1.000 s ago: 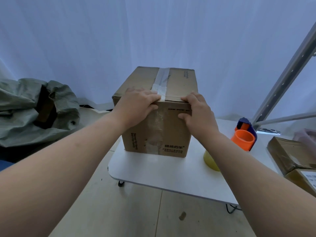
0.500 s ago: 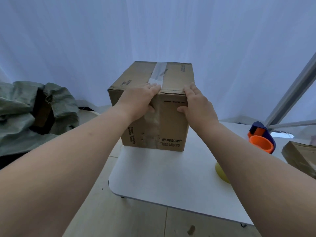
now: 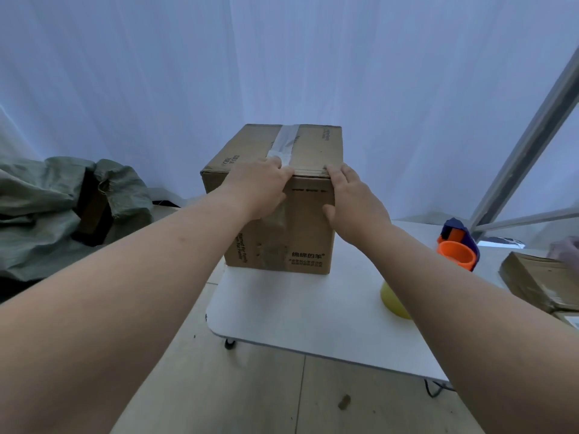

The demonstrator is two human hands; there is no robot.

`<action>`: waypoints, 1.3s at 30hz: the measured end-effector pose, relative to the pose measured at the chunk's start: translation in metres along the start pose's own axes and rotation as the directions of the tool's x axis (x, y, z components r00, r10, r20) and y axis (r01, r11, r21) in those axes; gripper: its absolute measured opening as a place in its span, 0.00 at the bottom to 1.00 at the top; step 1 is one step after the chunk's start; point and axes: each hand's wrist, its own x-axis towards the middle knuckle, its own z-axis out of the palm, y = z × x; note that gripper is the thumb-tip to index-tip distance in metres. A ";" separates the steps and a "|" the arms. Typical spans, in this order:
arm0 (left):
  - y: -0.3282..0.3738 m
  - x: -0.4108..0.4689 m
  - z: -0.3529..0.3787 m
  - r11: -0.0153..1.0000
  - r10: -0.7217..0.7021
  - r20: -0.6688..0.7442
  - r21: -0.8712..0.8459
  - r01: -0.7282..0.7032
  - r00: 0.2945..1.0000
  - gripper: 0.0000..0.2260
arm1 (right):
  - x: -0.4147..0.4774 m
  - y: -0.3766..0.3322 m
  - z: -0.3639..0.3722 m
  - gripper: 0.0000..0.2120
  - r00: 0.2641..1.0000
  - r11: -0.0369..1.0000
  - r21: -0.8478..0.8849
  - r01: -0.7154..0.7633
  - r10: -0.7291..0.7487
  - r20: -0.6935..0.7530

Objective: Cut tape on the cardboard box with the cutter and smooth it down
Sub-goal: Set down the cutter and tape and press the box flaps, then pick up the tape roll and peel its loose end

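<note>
A brown cardboard box [image 3: 308, 227] stands on the white table [image 3: 294, 311], with a strip of clear tape [image 3: 286, 140] running along its top seam and down the front face. My left hand [image 3: 257, 186] lies flat over the front top edge, covering the tape where it bends over that edge. My right hand [image 3: 352, 202] presses flat on the box's front right corner, fingertips on the top edge. An orange and blue tape cutter [image 3: 459, 245] rests on the table to the right, held by neither hand.
A yellow round object [image 3: 393, 300] sits on the table, partly behind my right forearm. Flat cardboard pieces [image 3: 539, 280] lie at the right edge. A green sack [image 3: 62, 208] is on the floor at left. A metal frame [image 3: 532, 145] rises at right.
Both hands stay pressed on the box's front top edge; my left hand has slid slightly over the tape at the edge. The view shifted a little between frames.
</note>
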 end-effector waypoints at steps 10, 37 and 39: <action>0.085 -0.050 -0.032 0.981 0.125 0.025 -0.150 -0.120 0.992 0.18 | -0.099 0.069 -0.036 0.22 0.993 0.998 -0.050 -0.024 0.030 0.117; 0.232 0.000 0.093 0.843 0.349 0.238 -0.502 -0.193 0.906 0.09 | -0.125 0.187 0.026 0.26 0.836 0.749 0.387 -0.537 0.415 0.358; 0.227 -0.002 0.084 0.774 0.310 0.269 -0.629 -0.078 0.912 0.10 | -0.126 0.184 0.025 0.25 0.839 0.685 0.487 -0.542 0.408 0.360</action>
